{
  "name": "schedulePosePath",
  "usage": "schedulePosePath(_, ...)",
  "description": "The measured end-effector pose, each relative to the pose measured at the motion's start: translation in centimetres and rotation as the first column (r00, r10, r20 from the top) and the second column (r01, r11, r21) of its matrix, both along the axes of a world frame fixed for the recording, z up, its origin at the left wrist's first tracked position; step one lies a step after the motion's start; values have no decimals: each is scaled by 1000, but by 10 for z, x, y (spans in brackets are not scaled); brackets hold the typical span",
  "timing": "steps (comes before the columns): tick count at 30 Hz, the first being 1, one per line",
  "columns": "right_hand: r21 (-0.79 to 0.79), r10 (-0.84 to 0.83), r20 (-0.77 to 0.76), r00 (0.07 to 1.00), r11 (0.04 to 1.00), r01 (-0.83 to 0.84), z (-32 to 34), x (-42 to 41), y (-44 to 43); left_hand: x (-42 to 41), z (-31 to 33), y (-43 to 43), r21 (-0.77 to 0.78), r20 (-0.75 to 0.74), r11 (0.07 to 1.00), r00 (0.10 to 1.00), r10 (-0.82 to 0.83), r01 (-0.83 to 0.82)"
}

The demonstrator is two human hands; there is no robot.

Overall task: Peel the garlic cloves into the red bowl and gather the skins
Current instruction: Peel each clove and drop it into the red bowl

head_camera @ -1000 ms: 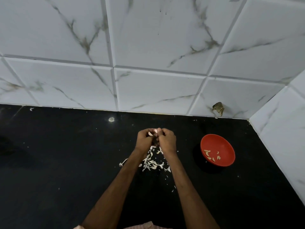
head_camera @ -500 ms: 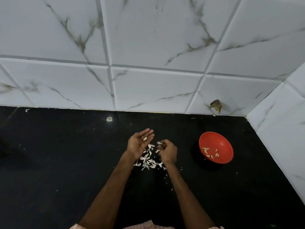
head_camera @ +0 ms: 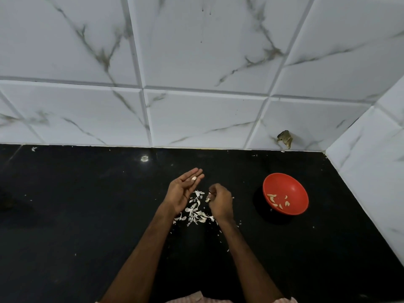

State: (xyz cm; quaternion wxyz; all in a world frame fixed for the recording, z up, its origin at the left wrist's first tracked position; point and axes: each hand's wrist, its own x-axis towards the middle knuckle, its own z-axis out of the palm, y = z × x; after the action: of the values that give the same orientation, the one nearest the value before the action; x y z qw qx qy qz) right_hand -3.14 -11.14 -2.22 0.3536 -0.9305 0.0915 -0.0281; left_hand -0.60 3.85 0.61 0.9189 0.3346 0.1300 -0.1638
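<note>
Two hands show over the black bench (head_camera: pixel 87 226). The left hand (head_camera: pixel 182 192) lies palm up with its fingers straight and close together. One pale clove (head_camera: pixel 193 178) rests on them near the tips, not gripped. The right hand (head_camera: pixel 221 203) is curled, knuckles up, just beside the left, and its fingertips pinch a small pale scrap (head_camera: pixel 209 196). Whether this is skin or a bit of garlic is too small to tell. Between and below the two hands the skins (head_camera: pixel 196 212) lie in a loose heap on the bench, with stray flakes scattered nearer the person. The bowl (head_camera: pixel 284 182) stands on the bench well to the right of the right hand, apart from both hands, with several peeled cloves (head_camera: pixel 276 199) in its bottom. Both forearms are cut off at the lower edge, and part of the heap is hidden behind the wrists.
</note>
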Motion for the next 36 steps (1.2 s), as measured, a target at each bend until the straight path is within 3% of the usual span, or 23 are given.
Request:
schedulePosePath(5, 115, -48, 131, 990, 993, 33, 10, 7, -4, -4, 6, 1, -31, 68, 999, 997, 22, -20)
schedulePosePath(11, 215, -17, 212, 977, 976, -30, 16, 10, -3, -3, 15, 2, 51, 176, 994, 981, 84, -94)
schedulePosePath(18, 451, -97, 338, 936, 890, -70, 55, 19, 12, 0, 16, 3, 120, 256, 984, 962, 94, -128)
schedulePosePath(28, 588, 68, 265, 962, 779, -217, 72, 23, 18, 2, 27, -2, 158, 318, 982, 947, 48, -103)
schedulePosePath(36, 503, 248, 133, 960, 818, -280, 79, 25, 7, 2, 32, -2, 300, 372, 946, 928, 3, -123)
